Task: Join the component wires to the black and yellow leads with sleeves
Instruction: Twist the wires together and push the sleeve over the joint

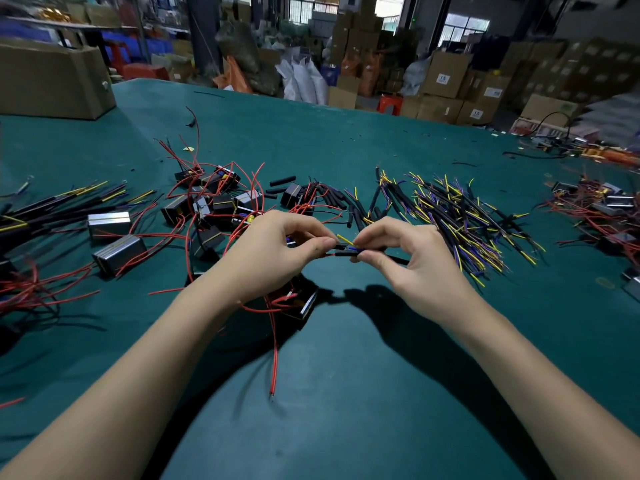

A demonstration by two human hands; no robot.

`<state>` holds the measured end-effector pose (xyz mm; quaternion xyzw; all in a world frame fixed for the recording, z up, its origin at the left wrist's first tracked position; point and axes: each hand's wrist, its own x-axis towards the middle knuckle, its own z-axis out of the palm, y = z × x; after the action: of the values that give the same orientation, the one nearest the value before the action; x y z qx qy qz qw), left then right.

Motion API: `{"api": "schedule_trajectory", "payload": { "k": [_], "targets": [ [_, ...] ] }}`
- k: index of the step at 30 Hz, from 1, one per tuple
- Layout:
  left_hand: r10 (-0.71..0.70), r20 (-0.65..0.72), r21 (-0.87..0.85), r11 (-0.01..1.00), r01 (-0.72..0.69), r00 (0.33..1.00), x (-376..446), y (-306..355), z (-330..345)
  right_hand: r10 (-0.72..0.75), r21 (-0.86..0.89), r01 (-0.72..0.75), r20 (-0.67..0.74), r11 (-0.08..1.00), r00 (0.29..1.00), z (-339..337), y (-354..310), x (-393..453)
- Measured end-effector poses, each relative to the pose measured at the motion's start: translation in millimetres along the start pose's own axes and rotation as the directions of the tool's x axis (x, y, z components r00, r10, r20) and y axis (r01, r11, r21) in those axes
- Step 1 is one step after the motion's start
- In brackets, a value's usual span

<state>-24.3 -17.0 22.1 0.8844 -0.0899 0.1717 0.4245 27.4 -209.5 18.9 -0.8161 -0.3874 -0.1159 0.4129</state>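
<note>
Teal-green table [346, 393], red component wires [274, 355], black leads with yellow and blue tips [460, 223], black sleeves [282, 181]

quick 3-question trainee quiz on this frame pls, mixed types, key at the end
1. True or false: the left hand and right hand both pinch wires above the green table.
2. Multiple choice: the pile of black and yellow leads lies A) right of the hands, B) between the forearms, C) on the cardboard box.
3. Fill in: the loose wire hanging below the left hand's grip is ____ in colour.

Key: 1 true; 2 A; 3 red.
</note>
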Motion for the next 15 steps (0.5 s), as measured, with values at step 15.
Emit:
{"api": "schedule_trajectory", "payload": {
  "k": [15],
  "targets": [
    [-0.075, 0.03, -0.017, 0.997, 0.076, 0.997, -1.1, 3.2, -3.4, 0.004, -0.006, -0.004, 0.014, 1.0, 1.0, -1.1, -2.4, 0.9]
  ]
}}
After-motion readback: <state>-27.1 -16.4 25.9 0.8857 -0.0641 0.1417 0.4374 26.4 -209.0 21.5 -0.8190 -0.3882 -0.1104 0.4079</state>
